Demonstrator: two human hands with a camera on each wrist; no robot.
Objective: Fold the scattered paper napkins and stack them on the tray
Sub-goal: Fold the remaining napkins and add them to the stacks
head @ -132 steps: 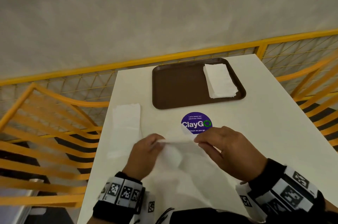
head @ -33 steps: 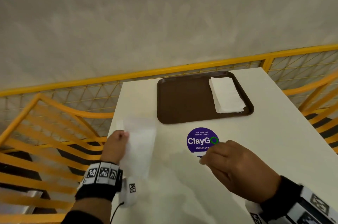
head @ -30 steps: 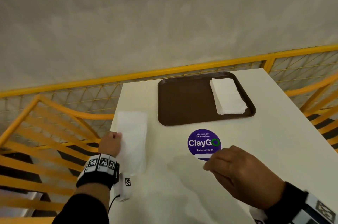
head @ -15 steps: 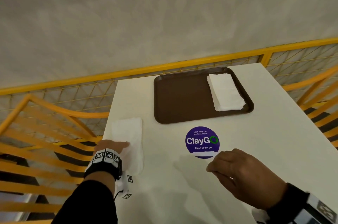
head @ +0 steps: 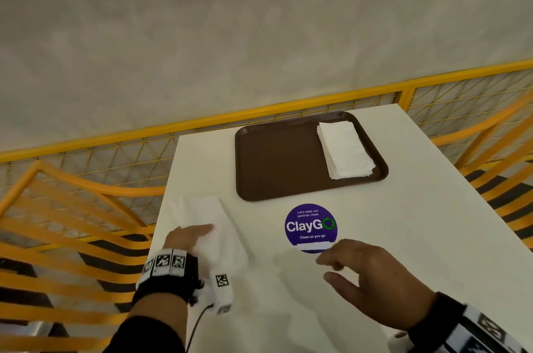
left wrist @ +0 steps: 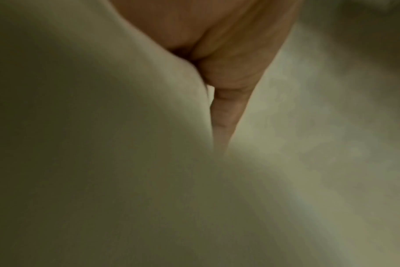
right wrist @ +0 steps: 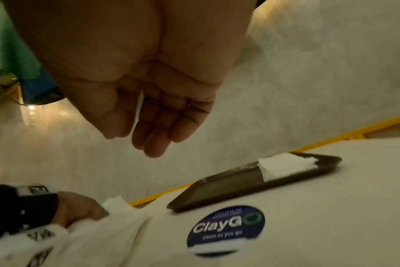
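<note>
A brown tray (head: 274,165) sits at the table's far end with a stack of folded white napkins (head: 344,150) in its right part. My left hand (head: 199,233) grips a folded white napkin (head: 219,217) near the table's left edge. The left wrist view shows one finger (left wrist: 226,112) against that napkin (left wrist: 103,126). Another napkin lies flat in front of me, its far edge (head: 313,246) covering the bottom of the purple sticker (head: 310,223). My right hand (head: 331,266) hovers just over it, fingers relaxed and empty, as the right wrist view shows of that hand (right wrist: 144,137).
The white table (head: 418,223) is narrow, with yellow mesh railing (head: 115,168) at its far end and yellow slatted chairs (head: 57,237) on both sides. A pale wall rises behind.
My left hand slid onto the folded napkin at the left edge and took hold of it. My right hand let go of the flat napkin's edge by the sticker and opened.
</note>
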